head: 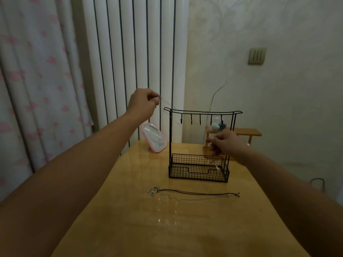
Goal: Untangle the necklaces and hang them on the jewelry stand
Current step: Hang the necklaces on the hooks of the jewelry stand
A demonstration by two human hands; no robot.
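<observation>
Head view: both hands' fingers (pixel 211 140) pinch thin chain (pixel 168 104) over black wire stand (pixel 199 167)

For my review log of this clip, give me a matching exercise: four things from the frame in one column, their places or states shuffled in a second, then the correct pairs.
Things:
1. black wire jewelry stand with hooks and basket base
2. pink-framed oval mirror
3. dark cord necklace with silver pendant
4. left hand

Places or states:
A. lying flat on the wooden table, in front of the stand
B. raised, pinching a thin chain
C. propped upright left of the stand
D. standing mid-table, its hooks all bare

Pairs: 1-D, 2-C, 3-A, 4-B
</observation>
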